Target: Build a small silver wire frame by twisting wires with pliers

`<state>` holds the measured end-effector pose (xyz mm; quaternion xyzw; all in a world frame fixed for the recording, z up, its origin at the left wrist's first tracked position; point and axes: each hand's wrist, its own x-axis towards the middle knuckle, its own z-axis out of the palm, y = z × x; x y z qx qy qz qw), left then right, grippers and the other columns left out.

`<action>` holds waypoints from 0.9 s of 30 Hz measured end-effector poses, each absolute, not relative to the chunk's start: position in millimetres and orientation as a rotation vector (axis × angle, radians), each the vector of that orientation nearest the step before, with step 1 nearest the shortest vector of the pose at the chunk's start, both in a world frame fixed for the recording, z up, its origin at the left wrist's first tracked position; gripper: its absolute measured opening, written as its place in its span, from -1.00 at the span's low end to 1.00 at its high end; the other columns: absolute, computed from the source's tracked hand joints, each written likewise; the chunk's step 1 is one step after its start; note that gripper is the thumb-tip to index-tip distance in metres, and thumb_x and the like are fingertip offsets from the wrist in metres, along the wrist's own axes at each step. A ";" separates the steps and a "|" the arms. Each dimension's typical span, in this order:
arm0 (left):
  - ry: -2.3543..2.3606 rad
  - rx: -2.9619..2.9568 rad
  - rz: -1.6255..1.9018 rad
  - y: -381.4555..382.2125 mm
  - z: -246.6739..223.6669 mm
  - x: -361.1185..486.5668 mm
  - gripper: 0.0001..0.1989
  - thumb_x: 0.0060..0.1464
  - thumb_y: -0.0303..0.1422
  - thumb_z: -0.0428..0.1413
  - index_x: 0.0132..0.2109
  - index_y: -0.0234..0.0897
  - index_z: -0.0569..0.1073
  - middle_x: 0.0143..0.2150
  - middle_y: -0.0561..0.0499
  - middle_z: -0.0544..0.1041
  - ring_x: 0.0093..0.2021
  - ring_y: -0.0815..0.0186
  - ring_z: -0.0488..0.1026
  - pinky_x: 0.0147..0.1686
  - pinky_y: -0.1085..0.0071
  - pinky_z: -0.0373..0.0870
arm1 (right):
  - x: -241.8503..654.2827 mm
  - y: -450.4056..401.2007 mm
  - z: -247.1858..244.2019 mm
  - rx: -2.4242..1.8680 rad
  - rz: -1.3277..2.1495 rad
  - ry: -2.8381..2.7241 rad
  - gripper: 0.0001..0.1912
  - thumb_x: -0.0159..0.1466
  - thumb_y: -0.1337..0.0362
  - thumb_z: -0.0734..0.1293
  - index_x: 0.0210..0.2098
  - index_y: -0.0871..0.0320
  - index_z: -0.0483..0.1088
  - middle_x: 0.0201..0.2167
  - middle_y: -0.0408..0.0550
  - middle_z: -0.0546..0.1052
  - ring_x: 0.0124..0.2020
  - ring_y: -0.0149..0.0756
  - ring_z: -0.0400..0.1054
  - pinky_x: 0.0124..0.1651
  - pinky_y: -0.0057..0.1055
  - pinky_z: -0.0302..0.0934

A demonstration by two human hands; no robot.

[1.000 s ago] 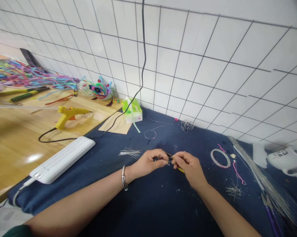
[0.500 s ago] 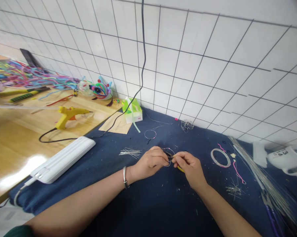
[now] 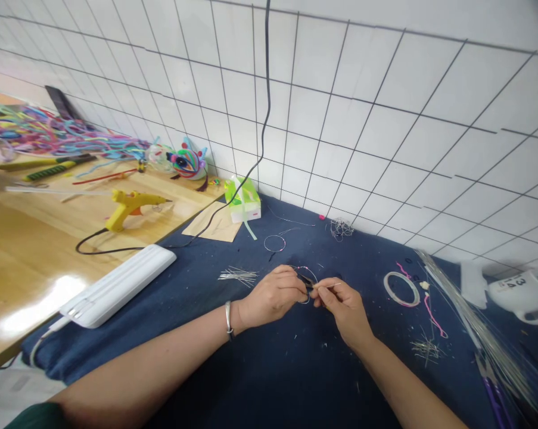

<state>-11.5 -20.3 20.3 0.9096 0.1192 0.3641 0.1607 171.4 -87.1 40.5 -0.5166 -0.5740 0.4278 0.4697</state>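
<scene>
1. Head view: dark blue cloth [image 3: 269, 381] fills the nearest stretch between both forearms, giving the elbows room to shift, with pale flecks scattered on it.
2. Left hand [image 3: 273, 296] has its fingertips closed together on the wire loop [image 3: 313, 273]; right hand [image 3: 347, 314] pinches its near side, thumb against forefinger. Holding such springy wire from two sides probably steadies it. The loop is between the hands, over the cloth; a dark tool tip [image 3: 305, 279] shows there, its grip hidden.
3. Short wires [image 3: 237, 274] lie just beyond the left wrist, seemingly within easy reach. The white power strip [image 3: 121, 286] limits sideways travel on that side.
4. To the right, the pale ring roll [image 3: 387, 289] and long wire bundle [image 3: 465, 304] narrow the room; purple-handled pliers [image 3: 492, 393] lie at that edge.
5. Farther off, a second loop [image 3: 284, 243] and wire tangle [image 3: 341, 227] rest before the tiled wall [image 3: 385, 137], the far limit. The glue gun [image 3: 124, 211] sits apart on the wooden table [image 3: 27, 238].
</scene>
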 end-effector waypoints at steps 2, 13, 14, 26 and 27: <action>0.340 2.593 1.048 -20.1 20.4 -11.4 -0.79 0.05 -0.57 -0.04 -0.25 -0.23 0.43 -0.28 0.02 0.53 -0.25 0.36 0.40 -0.04 0.28 0.18 | 171.1 -87.1 40.1 -1.265 1.047 -1.405 -0.83 0.21 0.17 0.22 -0.30 0.11 0.36 -0.42 -0.12 0.47 -0.45 -0.39 0.32 -0.32 -0.40 0.20; 0.457 2.267 0.952 -23.6 21.3 -8.9 -0.89 0.07 -0.44 0.03 -0.29 -0.27 0.46 -0.31 -0.03 0.51 -0.23 0.34 0.40 -0.10 0.33 0.26 | 171.0 -85.9 38.2 -1.310 1.001 -1.394 -0.83 0.19 0.17 0.24 -0.36 0.13 0.39 -0.49 -0.16 0.41 -0.48 -0.43 0.26 -0.35 -0.45 0.13; 0.492 2.168 0.926 -24.8 21.7 -8.0 -0.90 0.06 -0.42 0.04 -0.30 -0.28 0.46 -0.31 -0.04 0.51 -0.25 0.35 0.40 -0.15 0.36 0.29 | 171.1 -85.6 37.4 -1.317 1.010 -1.381 -0.82 0.19 0.17 0.24 -0.37 0.14 0.39 -0.49 -0.17 0.40 -0.49 -0.44 0.25 -0.36 -0.46 0.12; 0.497 1.350 0.676 -25.3 25.4 -4.0 -0.83 0.06 -0.35 0.05 -0.27 -0.41 0.42 -0.33 -0.08 0.50 -0.42 0.40 0.42 -0.32 0.40 0.34 | 172.3 -80.5 31.1 -1.339 1.173 -1.216 -0.81 0.18 0.15 0.26 -0.39 0.16 0.37 -0.51 -0.18 0.36 -0.50 -0.49 0.16 -0.40 -0.49 0.04; 0.494 1.329 0.672 -25.5 25.1 -3.7 -0.83 0.06 -0.36 0.06 -0.27 -0.41 0.42 -0.33 -0.08 0.50 -0.43 0.40 0.42 -0.33 0.40 0.34 | 172.3 -80.5 30.5 -1.333 1.188 -1.205 -0.81 0.18 0.15 0.26 -0.39 0.16 0.37 -0.51 -0.18 0.35 -0.51 -0.49 0.16 -0.40 -0.49 0.04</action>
